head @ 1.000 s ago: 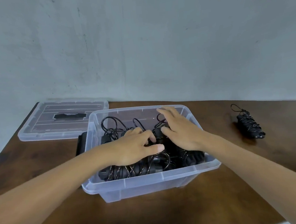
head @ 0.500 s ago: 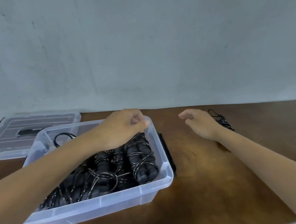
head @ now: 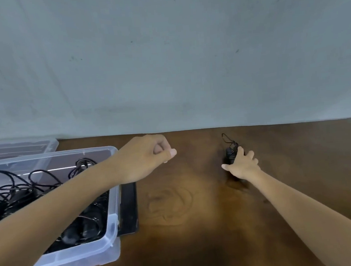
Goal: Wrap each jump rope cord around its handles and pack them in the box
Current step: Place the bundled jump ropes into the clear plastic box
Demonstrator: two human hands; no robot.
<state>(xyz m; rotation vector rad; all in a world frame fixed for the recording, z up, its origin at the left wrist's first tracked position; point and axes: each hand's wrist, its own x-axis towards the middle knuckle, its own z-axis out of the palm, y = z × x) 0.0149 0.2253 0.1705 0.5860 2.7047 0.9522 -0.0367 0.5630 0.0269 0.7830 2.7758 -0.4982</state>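
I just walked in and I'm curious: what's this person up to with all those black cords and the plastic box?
A person is packing wrapped jump ropes into a clear plastic box, which already holds several. The right hand rests on one last wrapped rope bundle lying on the wooden table, apparently taking hold of it. The left hand, loosely curled, hovers empty near the box. The box's lid lies behind it.

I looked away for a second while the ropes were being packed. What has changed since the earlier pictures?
Both hands left the box. The right hand reached out to the wrapped jump rope on the table and now closes on it; the left hand lifted clear and hovers loosely curled, holding nothing. The packed ropes, the lid and that lone rope's place are unchanged.
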